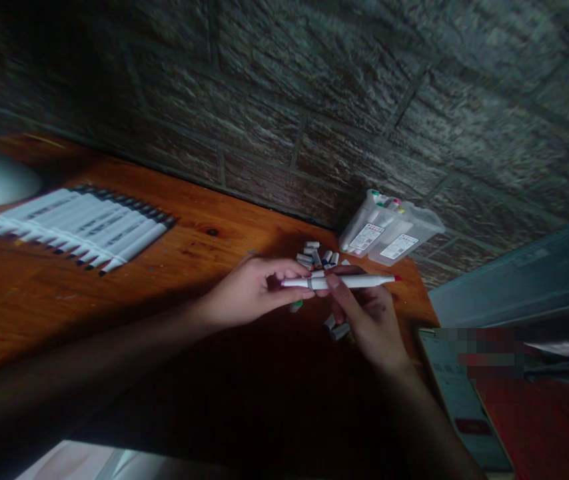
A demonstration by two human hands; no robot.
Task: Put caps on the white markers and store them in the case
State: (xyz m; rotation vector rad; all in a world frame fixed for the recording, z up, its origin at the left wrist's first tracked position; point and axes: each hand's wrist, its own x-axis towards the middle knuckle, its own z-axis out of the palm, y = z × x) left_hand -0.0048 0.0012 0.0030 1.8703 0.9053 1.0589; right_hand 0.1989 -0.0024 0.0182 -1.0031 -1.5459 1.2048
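you have a slim white plastic marker with a narrow grey band and a bare red tip held level between both hands, above the brown wooden bench. your left hand pinches its rear end, fingers closed around it, while your right hand grips it nearer the red tip, thumb lying along the barrel. as far as can be judged, a good share is done: the row of white markers with dark ends already lies side by side on the bench, well to the left, tapered tips toward you. short white and grey cylinders, apparently loose caps, lie just beyond your hands, with one green-ended piece below your left hand and others beneath your right. what seems left is the marker you hold, not yet laid in the row, plus those in the clear plastic two-part case against the wall, where green, red and yellow ends show. how many remain there you cannot tell from here.
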